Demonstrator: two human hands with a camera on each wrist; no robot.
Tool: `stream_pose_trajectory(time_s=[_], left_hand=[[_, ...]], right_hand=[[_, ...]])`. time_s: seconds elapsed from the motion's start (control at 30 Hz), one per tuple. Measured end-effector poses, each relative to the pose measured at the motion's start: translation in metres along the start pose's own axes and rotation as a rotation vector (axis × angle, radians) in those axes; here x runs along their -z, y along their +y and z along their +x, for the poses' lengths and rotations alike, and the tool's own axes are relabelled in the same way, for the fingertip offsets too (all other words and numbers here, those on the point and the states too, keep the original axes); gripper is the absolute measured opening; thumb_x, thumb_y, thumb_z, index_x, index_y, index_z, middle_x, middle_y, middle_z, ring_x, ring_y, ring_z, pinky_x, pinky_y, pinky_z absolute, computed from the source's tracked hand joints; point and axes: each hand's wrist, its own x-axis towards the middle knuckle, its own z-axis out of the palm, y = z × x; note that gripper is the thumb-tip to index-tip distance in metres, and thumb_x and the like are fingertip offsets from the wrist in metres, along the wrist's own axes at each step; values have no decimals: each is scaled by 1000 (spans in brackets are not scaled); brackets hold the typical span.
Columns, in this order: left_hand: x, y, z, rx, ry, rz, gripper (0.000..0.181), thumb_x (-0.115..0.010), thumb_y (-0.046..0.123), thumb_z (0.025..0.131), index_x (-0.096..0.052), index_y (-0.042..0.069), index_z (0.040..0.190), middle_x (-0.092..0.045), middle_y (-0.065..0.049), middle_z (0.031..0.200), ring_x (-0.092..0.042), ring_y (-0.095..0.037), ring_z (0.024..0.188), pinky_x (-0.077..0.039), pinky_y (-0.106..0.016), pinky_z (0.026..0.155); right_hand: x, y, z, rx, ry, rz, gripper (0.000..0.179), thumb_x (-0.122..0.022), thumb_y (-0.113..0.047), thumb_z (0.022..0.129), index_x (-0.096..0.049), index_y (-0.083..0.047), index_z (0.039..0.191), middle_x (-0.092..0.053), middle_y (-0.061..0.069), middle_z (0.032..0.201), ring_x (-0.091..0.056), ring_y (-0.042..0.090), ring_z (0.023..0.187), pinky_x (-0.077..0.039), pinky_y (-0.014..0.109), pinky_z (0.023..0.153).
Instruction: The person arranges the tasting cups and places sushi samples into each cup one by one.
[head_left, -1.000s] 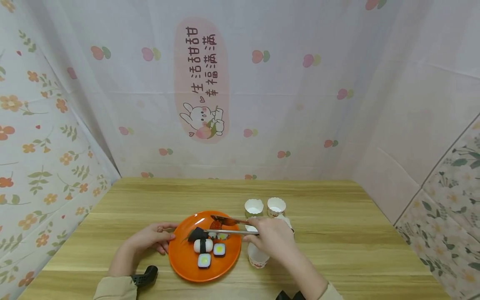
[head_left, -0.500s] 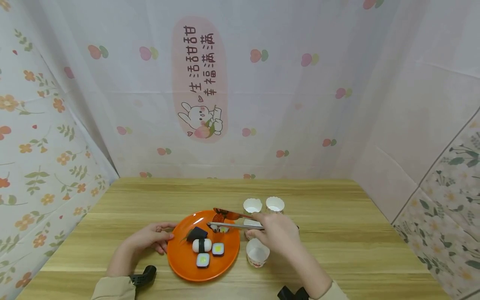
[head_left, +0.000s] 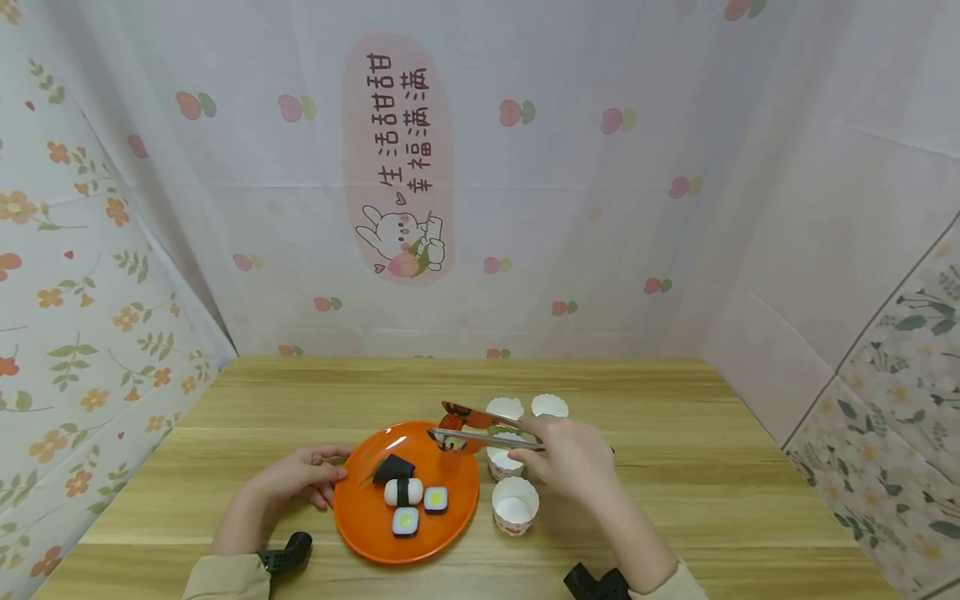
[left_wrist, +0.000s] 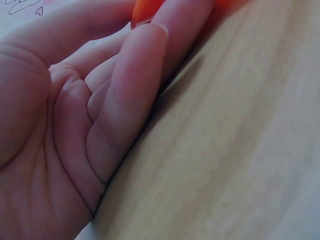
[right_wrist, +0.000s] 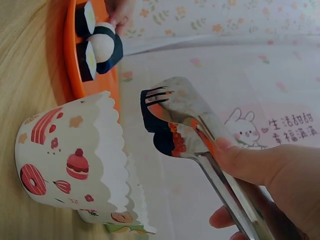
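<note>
My right hand (head_left: 573,458) grips metal tongs (right_wrist: 220,185), their ends around a dark-wrapped sushi piece topped with red roe (right_wrist: 178,140). A dark block (right_wrist: 150,117) beside the roe also lies between the tong ends, raised above the plate's right rim in the head view. My left hand (head_left: 300,477) holds the left rim of the orange plate (head_left: 367,525), thumb at the edge. On the plate lie a dark cone-shaped hand roll (head_left: 393,469), a white rice piece with a black band (head_left: 411,492) and two square sushi rolls (head_left: 406,522).
Several scalloped paper cups stand right of the plate: a front cup (head_left: 515,507), a middle cup (head_left: 504,463) under the tongs, and two behind, one the back right cup (head_left: 550,406). A wooden table (head_left: 675,467) meets a printed curtain (head_left: 570,208) at the back.
The tongs have risen and moved right with the roe sushi, from over the plate toward the cups. My right hand moved right with them. The left hand and plate have stayed in place.
</note>
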Motion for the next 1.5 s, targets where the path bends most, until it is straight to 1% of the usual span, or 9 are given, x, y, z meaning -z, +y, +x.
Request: stream_pose_trajectory(time_s=[0.2, 0.5, 0.67, 0.73, 0.87, 1.03, 1.27, 1.4, 1.5], left_hand=[[-1, 1, -1, -1, 1, -1, 53, -57, 11, 96, -37, -14, 138, -64, -6, 72, -63, -13, 60, -54, -25, 56], [-2, 2, -2, -11, 7, -3, 52, -56, 11, 97, -35, -14, 138, -64, -9, 73, -64, -15, 60, -54, -26, 55], [-2, 2, -2, 0, 12, -2, 53, -56, 11, 97, -35, -14, 139, -65, -10, 75, -64, -16, 61, -54, -26, 56], [-2, 1, -2, 4, 13, -2, 53, -56, 12, 97, -34, -14, 139, -65, -10, 75, -64, -16, 61, -54, -26, 56], [-1, 1, -2, 7, 11, -2, 54, -56, 11, 97, -34, -14, 139, -65, -11, 77, -64, -16, 62, -55, -26, 56], [-2, 2, -2, 10, 6, -7, 54, -56, 12, 97, -34, -13, 139, -66, -10, 77, -64, -15, 62, -54, -26, 56], [-2, 2, -2, 10, -4, -21, 54, -56, 12, 97, -34, -13, 139, -66, -10, 77, -64, -14, 62, -54, -25, 56], [-1, 1, 0, 9, -13, -21, 53, -56, 12, 97, -35, -13, 139, -67, -9, 77, -65, -13, 63, -54, -25, 57], [0, 0, 0, 8, -14, -18, 53, -56, 12, 97, -36, -12, 139, -67, -9, 78, -65, -14, 63, -54, -25, 57]], right_hand=[[5, 5, 1, -38, -14, 20, 34, -78, -43, 77, -73, -23, 104, -48, -17, 61, -38, 4, 47, -30, 25, 40], [9, 13, 1, -74, -23, 22, 47, -77, -46, 77, -72, -17, 114, -55, -13, 64, -39, 6, 48, -31, 25, 40], [11, 18, 1, -86, -23, 24, 45, -76, -47, 76, -73, -18, 110, -52, -13, 61, -40, 7, 48, -31, 27, 41], [12, 20, 1, -87, -25, 26, 43, -76, -46, 77, -73, -18, 109, -47, -13, 58, -39, 8, 48, -30, 27, 41], [14, 23, 1, -100, -31, 30, 39, -76, -45, 78, -72, -18, 106, -42, -13, 55, -38, 9, 47, -28, 27, 41], [15, 27, 1, -117, -41, 32, 35, -76, -45, 79, -71, -19, 103, -42, -13, 55, -39, 9, 48, -29, 28, 42], [16, 33, 0, -138, -42, 48, 44, -75, -45, 79, -71, -17, 112, -44, -12, 58, -39, 9, 50, -29, 28, 43], [16, 37, 0, -136, -33, 49, 41, -75, -46, 78, -71, -17, 107, -44, -12, 59, -38, 9, 50, -29, 28, 43], [17, 39, 0, -142, -31, 45, 43, -75, -46, 78, -71, -18, 109, -47, -12, 60, -40, 10, 52, -30, 28, 43]])
